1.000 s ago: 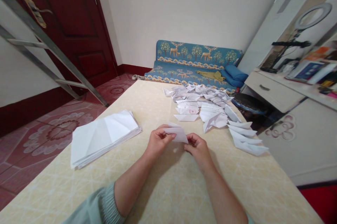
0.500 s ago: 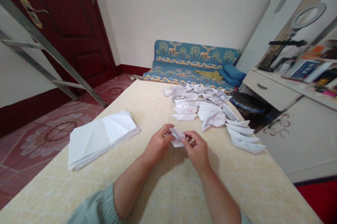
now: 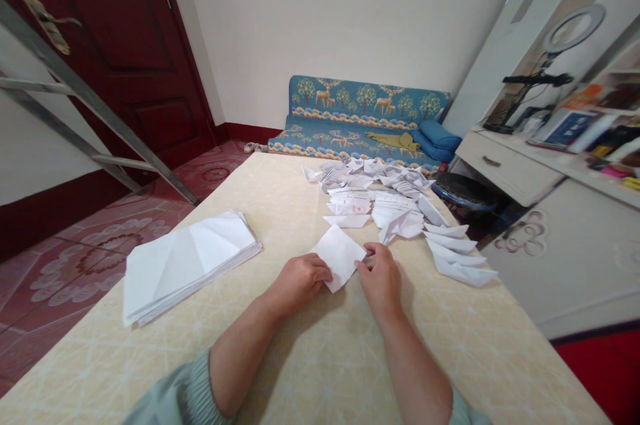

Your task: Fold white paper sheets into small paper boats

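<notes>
Paper (image 3: pixel 339 256), folded into a small white diamond, is between the two hands, roughly midway between the left and right edges of the counter (image 3: pixel 325 372) and well short of its far edge. The left hand (image 3: pixel 303 276) has its fingers curled onto the paper's near left side, gripping it; its thumb is hard to make out. The right hand (image 3: pixel 381 278) pinches the right corner between thumb and finger. Whether the paper touches the counter or sits just above it, I cannot tell.

It should weigh next to nothing. Folded layers probably make it stiffer than one sheet, yet it would crease under a hard squeeze and could tear at a corner. The dry surface looks easy to grip, though layers may slide over each other. Opposite side corners seem the best hold, pinched lightly, leaving the middle unpressed.

Toward the counter's left edge lies a stack of sheets (image 3: pixel 190 262); folded boats (image 3: pixel 463 258) line its right edge.
</notes>
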Demonstrator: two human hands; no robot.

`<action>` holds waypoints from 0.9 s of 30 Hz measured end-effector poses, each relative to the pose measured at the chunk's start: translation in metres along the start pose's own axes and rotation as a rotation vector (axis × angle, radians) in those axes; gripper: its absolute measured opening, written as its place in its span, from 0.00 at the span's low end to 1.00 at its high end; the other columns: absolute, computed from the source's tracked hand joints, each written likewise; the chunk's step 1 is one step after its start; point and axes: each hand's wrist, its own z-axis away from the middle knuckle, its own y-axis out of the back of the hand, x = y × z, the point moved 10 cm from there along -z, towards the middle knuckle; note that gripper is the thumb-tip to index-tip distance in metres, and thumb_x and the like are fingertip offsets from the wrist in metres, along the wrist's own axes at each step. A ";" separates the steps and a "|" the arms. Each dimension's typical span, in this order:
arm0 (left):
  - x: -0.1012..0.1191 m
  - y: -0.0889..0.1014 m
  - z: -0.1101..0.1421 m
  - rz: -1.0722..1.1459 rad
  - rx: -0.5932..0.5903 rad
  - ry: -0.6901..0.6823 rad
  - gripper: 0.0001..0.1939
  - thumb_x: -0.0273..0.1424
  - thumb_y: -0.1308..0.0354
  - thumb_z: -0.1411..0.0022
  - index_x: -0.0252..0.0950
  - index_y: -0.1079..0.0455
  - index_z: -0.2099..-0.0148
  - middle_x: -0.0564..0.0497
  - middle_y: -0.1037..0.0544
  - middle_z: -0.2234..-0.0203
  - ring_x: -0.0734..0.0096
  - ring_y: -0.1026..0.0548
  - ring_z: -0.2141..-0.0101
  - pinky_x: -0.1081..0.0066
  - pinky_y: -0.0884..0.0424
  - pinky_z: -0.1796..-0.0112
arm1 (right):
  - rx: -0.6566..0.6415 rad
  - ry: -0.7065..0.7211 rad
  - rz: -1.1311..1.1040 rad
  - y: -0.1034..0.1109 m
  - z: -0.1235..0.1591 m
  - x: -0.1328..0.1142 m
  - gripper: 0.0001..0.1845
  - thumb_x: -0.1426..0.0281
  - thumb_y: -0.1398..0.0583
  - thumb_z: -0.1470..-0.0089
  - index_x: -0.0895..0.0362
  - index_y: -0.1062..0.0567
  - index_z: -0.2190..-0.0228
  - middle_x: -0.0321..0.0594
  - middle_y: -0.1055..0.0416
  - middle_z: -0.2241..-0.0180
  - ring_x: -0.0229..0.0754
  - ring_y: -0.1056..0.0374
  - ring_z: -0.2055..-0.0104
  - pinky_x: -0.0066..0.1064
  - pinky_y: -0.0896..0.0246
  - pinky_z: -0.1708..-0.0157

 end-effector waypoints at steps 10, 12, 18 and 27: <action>0.008 -0.006 -0.001 -0.324 -0.140 -0.017 0.08 0.26 0.44 0.46 0.41 0.24 0.66 0.50 0.23 0.73 0.66 0.32 0.66 0.69 0.38 0.66 | -0.259 0.232 0.072 -0.022 0.009 -0.028 0.12 0.79 0.45 0.53 0.54 0.24 0.74 0.38 0.30 0.70 0.41 0.34 0.65 0.29 0.41 0.66; 0.007 -0.006 -0.002 -0.288 -0.129 -0.017 0.10 0.24 0.42 0.49 0.42 0.24 0.66 0.51 0.23 0.71 0.64 0.32 0.62 0.67 0.38 0.62 | -0.320 0.176 0.006 -0.027 0.007 -0.019 0.11 0.79 0.44 0.55 0.54 0.23 0.73 0.38 0.29 0.69 0.39 0.33 0.67 0.28 0.40 0.67; -0.012 -0.012 0.001 0.038 -0.138 0.023 0.13 0.24 0.45 0.44 0.43 0.23 0.61 0.52 0.22 0.65 0.71 0.29 0.62 0.72 0.35 0.60 | -0.436 0.110 -0.108 -0.033 0.006 -0.008 0.09 0.77 0.42 0.58 0.56 0.23 0.74 0.37 0.29 0.70 0.37 0.33 0.68 0.27 0.40 0.66; -0.024 -0.014 0.001 0.119 -0.138 0.086 0.09 0.25 0.42 0.46 0.41 0.23 0.64 0.52 0.21 0.66 0.71 0.27 0.63 0.73 0.34 0.60 | -0.348 0.066 0.077 -0.030 0.009 -0.012 0.04 0.74 0.40 0.59 0.55 0.26 0.78 0.34 0.31 0.73 0.36 0.35 0.72 0.25 0.44 0.71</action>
